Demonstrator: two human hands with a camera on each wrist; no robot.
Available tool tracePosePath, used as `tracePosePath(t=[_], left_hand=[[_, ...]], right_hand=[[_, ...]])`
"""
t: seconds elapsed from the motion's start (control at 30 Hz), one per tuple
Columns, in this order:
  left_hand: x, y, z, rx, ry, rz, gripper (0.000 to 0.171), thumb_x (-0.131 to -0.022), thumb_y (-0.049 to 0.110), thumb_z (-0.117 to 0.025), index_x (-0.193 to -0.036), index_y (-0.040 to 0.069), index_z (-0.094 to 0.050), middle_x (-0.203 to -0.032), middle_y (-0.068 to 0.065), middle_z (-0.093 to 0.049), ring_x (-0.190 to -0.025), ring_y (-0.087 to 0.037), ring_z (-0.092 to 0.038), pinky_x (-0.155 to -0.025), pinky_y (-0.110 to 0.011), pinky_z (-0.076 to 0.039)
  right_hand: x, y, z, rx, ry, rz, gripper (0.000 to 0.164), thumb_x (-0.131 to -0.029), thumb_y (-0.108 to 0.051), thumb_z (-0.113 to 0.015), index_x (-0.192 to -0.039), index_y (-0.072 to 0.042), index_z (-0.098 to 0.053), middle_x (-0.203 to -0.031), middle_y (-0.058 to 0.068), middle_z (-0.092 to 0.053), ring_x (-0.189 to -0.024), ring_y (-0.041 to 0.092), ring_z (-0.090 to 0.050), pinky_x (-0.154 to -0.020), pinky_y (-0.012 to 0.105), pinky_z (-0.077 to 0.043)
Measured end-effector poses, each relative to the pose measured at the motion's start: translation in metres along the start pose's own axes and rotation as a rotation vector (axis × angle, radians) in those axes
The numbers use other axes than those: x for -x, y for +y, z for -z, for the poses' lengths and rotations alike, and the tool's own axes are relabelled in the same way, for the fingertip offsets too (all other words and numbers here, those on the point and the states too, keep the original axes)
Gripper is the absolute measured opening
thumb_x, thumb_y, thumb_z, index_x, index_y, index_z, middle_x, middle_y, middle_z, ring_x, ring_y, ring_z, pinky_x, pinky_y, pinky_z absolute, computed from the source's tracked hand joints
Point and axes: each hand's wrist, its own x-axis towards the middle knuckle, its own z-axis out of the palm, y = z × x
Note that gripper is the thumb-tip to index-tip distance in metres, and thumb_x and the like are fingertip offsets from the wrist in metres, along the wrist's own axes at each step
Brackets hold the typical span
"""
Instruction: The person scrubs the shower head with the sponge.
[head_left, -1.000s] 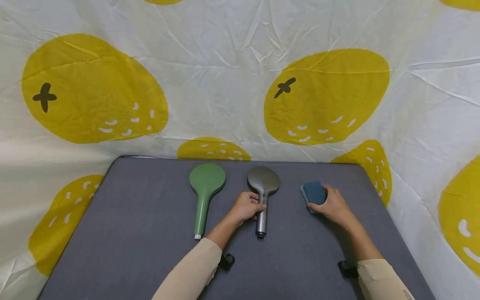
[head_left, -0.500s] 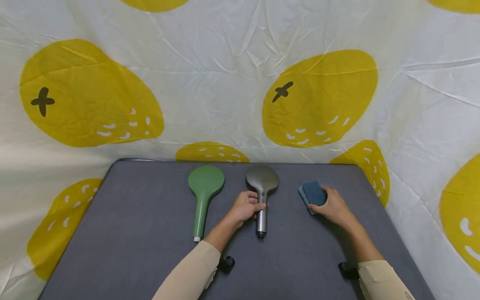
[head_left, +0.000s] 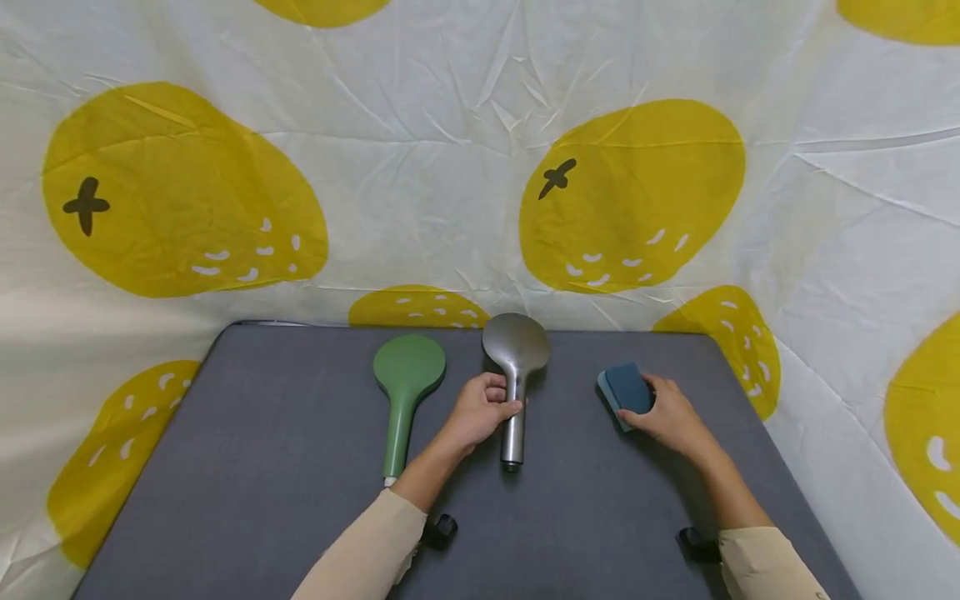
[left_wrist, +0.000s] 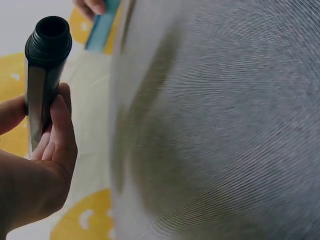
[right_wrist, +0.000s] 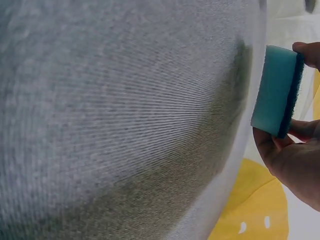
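My left hand [head_left: 477,410] grips a grey metallic shower head [head_left: 516,343] by its handle, fingers behind and thumb across the front. Its round head points to the table's far edge; in the left wrist view the black threaded end [left_wrist: 48,42] of the handle faces the camera. My right hand [head_left: 670,417] pinches a sponge [head_left: 628,388] by its edges. The right wrist view shows the teal foam [right_wrist: 274,90] and a thin dark blue scouring layer. Whether the sponge touches the table is hard to tell. A green shower head [head_left: 408,365] lies left of my left hand.
The grey cloth-covered table [head_left: 247,467] runs back to a white curtain [head_left: 420,200] with yellow fruit prints. The green shower head's white end is close beside my left forearm. Black devices [head_left: 441,532] sit at both wrists.
My left hand has raised the grey shower head off the table and moved it slightly left and away from me. The right hand keeps the sponge in about the same place.
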Motion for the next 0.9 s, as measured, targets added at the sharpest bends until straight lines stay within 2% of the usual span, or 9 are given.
tracePosePath(t=[0.23, 0.43, 0.6, 0.77, 0.9], left_hand=[[0.015, 0.029, 0.006, 0.053, -0.016, -0.066, 0.043, -0.091, -0.003, -0.074, -0.129, -0.010, -0.054, -0.114, -0.025, -0.072, -0.093, -0.022, -0.072, -0.077, -0.030, -0.060], [0.027, 0.048, 0.016, 0.050, -0.044, -0.118, 0.043, -0.093, -0.002, -0.072, -0.131, -0.007, -0.053, -0.118, -0.025, -0.071, -0.092, -0.020, -0.071, -0.078, -0.027, -0.059], [0.034, 0.056, 0.024, 0.008, -0.025, -0.178, 0.040, -0.093, -0.002, -0.072, -0.129, -0.005, -0.056, -0.117, -0.022, -0.074, -0.089, -0.017, -0.070, -0.079, -0.025, -0.057], [0.038, 0.057, 0.033, 0.004, -0.015, -0.209, 0.037, -0.093, -0.004, -0.071, -0.127, -0.005, -0.057, -0.116, -0.023, -0.074, -0.085, -0.015, -0.068, -0.078, -0.023, -0.056], [0.042, 0.057, 0.039, -0.002, -0.013, -0.226, 0.036, -0.093, -0.006, -0.070, -0.126, -0.006, -0.057, -0.116, -0.025, -0.074, -0.083, -0.013, -0.067, -0.077, -0.021, -0.055]], right_hand=[[-0.002, -0.001, -0.001, -0.005, -0.004, 0.001, 0.097, -0.089, -0.043, -0.077, -0.152, 0.014, -0.030, -0.141, 0.042, -0.040, -0.111, 0.049, -0.052, -0.087, 0.060, -0.050], [0.000, -0.014, 0.005, -0.013, -0.003, 0.023, 0.097, -0.090, -0.042, -0.076, -0.154, 0.012, -0.029, -0.143, 0.041, -0.039, -0.112, 0.049, -0.051, -0.088, 0.061, -0.049], [0.004, -0.032, 0.014, -0.016, 0.022, 0.065, 0.097, -0.090, -0.041, -0.078, -0.156, 0.010, -0.029, -0.145, 0.039, -0.039, -0.115, 0.049, -0.051, -0.089, 0.062, -0.049], [0.011, -0.056, 0.024, -0.014, 0.042, 0.123, 0.096, -0.090, -0.041, -0.078, -0.157, 0.007, -0.030, -0.149, 0.036, -0.038, -0.119, 0.049, -0.050, -0.092, 0.064, -0.048], [0.017, -0.071, 0.028, -0.026, 0.072, 0.182, 0.090, -0.090, -0.035, -0.077, -0.157, 0.005, -0.032, -0.147, 0.032, -0.042, -0.117, 0.046, -0.052, -0.092, 0.061, -0.050]])
